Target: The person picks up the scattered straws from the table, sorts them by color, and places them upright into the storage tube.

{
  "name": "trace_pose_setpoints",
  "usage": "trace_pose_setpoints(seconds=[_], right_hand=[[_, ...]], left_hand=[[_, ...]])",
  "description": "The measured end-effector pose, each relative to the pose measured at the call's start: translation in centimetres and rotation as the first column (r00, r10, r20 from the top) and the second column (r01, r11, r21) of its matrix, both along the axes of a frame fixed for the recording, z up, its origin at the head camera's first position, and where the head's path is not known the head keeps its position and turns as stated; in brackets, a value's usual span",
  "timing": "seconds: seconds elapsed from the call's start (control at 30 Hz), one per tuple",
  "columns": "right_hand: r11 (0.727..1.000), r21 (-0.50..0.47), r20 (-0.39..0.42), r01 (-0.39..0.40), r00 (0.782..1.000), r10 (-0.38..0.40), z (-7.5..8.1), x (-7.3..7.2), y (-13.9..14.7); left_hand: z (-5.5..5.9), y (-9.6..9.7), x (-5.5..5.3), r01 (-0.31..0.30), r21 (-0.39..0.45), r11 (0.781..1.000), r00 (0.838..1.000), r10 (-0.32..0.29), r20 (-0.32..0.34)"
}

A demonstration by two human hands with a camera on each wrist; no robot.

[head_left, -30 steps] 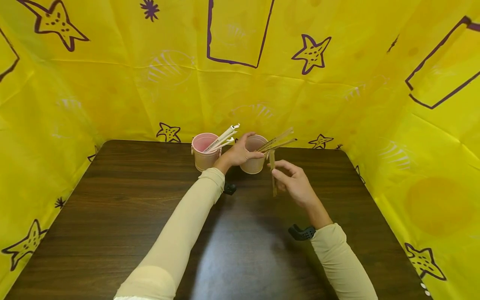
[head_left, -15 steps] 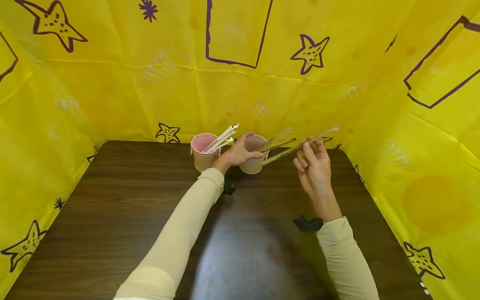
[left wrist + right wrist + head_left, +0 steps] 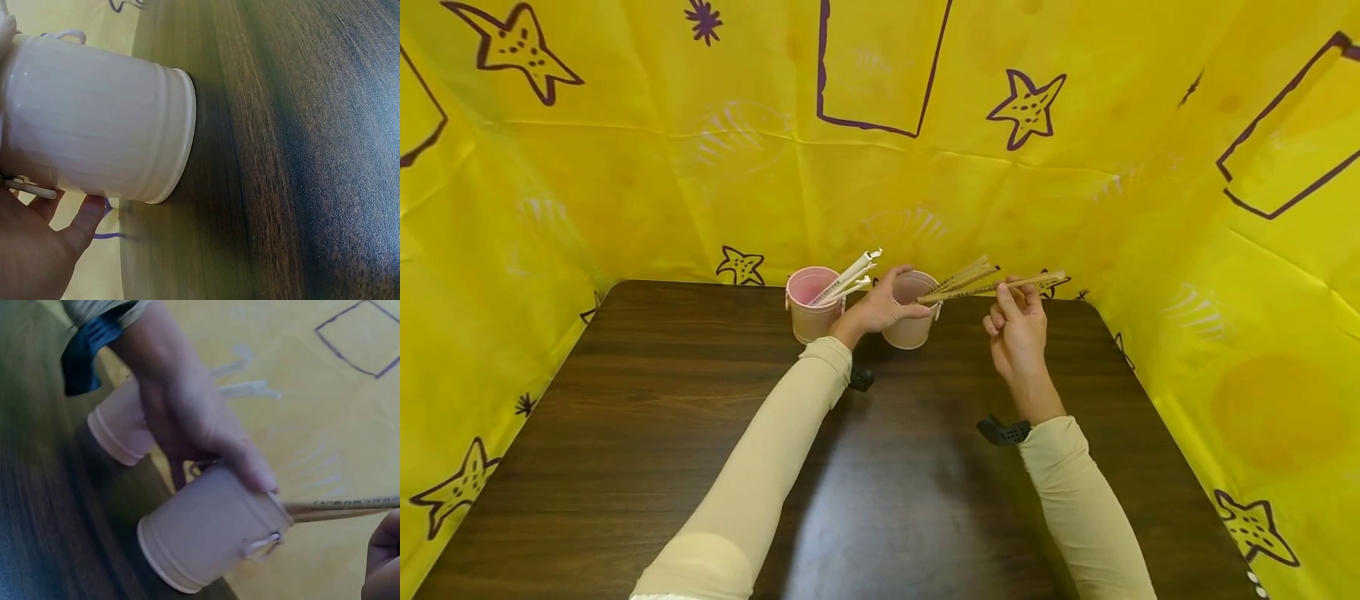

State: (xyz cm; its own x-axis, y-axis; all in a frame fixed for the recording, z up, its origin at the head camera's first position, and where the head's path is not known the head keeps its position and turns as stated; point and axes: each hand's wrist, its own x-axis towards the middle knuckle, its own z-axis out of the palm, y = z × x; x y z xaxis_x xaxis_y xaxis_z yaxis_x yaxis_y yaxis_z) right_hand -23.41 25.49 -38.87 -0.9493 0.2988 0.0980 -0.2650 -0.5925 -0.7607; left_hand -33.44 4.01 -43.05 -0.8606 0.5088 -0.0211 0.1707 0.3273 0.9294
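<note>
Two small pale pink buckets stand at the table's back edge in the head view. My left hand (image 3: 880, 310) grips the right bucket (image 3: 910, 333) by its rim, also visible in the right wrist view. Several brown straws (image 3: 964, 272) with printing lean out of that bucket to the right. Between thumb and fingers, my right hand (image 3: 1021, 333) pinches another brown printed straw (image 3: 1045, 278), slanted, its lower end at the bucket's mouth. Whether that end is inside is hard to tell. The left wrist view shows the bucket's side (image 3: 94, 119) upright on the table.
Beside my left hand, the left bucket (image 3: 812, 327) holds several white-wrapped straws (image 3: 846, 279) that lean right. The dark wooden table (image 3: 700, 417) extends toward me. Yellow sheeting (image 3: 647, 192) with drawn starfish encloses the back and both sides.
My right hand has raised and turned the brown straw from upright beside the bucket to a slant, then moved it left to the bucket's mouth. My left hand has kept its grip.
</note>
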Motion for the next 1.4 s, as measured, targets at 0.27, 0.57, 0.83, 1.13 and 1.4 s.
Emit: trace_pose_setpoints(seconds=[0.27, 0.57, 0.83, 1.13, 1.4], right_hand=[[0.977, 0.21, 0.108, 0.02, 0.993, -0.043, -0.7, -1.8, -1.8], [0.923, 0.376, 0.214, -0.079, 0.977, -0.004, -1.1, -3.5, -3.2], [0.918, 0.373, 0.287, -0.138, 0.957, 0.027, -1.2, -3.4, -3.6], [0.935, 0.325, 0.355, -0.143, 0.935, 0.02, -1.6, -2.5, -3.0], [0.911, 0.34, 0.433, -0.232, 0.899, 0.067, -3.6, -0.2, -2.0]], left_hand=[[-0.1, 0.1, 0.0, -0.011, 0.007, 1.0, 1.0, 0.011, -0.013], [0.0, 0.1, -0.1, -0.008, 0.003, 1.0, 1.0, 0.008, -0.025], [-0.2, 0.2, 0.1, -0.005, 0.008, 1.0, 1.0, 0.006, -0.023], [0.1, 0.2, 0.0, 0.02, -0.016, 1.0, 1.0, -0.02, -0.022], [0.2, 0.2, 0.3, -0.041, -0.082, 0.996, 0.997, 0.035, -0.073]])
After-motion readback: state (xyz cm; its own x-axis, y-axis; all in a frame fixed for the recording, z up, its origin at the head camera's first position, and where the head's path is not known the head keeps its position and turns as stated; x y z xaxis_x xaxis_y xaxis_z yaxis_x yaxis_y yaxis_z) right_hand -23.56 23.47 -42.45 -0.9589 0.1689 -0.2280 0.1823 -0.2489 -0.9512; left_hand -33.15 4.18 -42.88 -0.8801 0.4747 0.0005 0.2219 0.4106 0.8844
